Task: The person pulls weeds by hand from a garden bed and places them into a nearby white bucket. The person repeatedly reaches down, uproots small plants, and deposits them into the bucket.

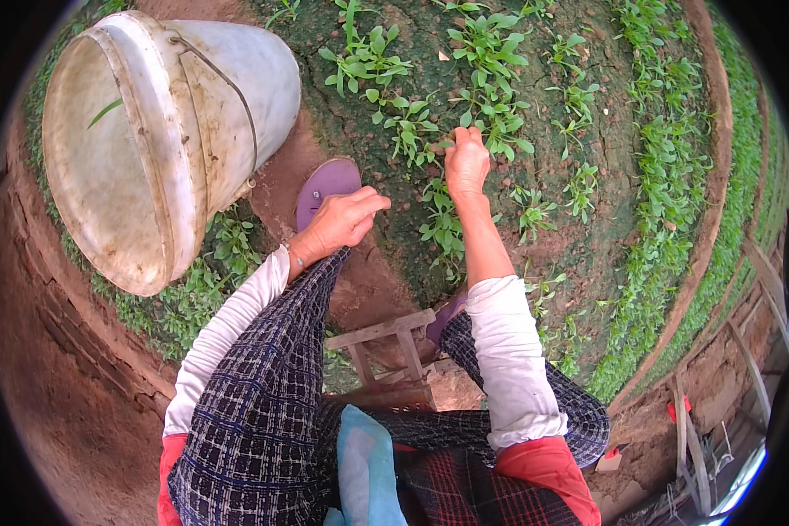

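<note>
My right hand (467, 158) reaches down to the soil among small leafy seedlings (493, 112), its fingers bent and pointing away from me; whether they pinch a stem cannot be made out. Over my knee rests my left hand (342, 223), fingers curled towards the thumb, and whether anything small is in it is hidden. Beneath that hand shows a purple sandal (329, 187). A dirty white plastic bucket (237, 125) with a wire handle lies on its side at the upper left, a single green blade (104, 113) inside it.
A small wooden stool (384, 329) stands between my legs. Low soil ridges (717, 131) divide denser rows of greens (670, 197) on the right. More leafy plants (184, 302) grow below the bucket. Wooden sticks (690, 447) stand at the lower right.
</note>
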Demonstrator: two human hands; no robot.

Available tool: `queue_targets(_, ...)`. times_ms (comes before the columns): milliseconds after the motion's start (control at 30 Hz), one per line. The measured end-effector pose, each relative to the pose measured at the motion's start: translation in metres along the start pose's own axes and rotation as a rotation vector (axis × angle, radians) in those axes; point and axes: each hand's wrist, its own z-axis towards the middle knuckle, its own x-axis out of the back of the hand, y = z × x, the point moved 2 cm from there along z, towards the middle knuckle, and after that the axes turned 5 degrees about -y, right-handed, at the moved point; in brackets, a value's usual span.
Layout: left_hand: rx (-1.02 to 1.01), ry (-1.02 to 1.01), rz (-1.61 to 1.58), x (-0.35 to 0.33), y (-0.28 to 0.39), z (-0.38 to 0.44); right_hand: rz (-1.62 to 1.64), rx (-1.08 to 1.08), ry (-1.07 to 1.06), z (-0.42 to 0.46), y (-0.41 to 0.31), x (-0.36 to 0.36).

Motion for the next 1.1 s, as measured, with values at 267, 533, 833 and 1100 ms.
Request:
queue_targets(267,-0.002,-0.007,0.028,-0.001,-0.001,0.0,-0.042,-0.004,0.04,-0.004,0.005,-0.01)
queue_targets(533,0.007,-0.006,0.037,0.0,-0.001,-0.001,0.183,0.11,0.162,0.005,-0.005,-0.01)
queue_targets(833,0.024,0.009,-0.012,0.0,-0.001,-0.003,-0.039,0.124,-0.011,0.026,-0.02,-0.009)
queue_targets(1100,0.015,0.02,-0.013,0.001,-0.001,-0.003,-0.023,0.159,-0.011,0.027,-0.018,-0.011)
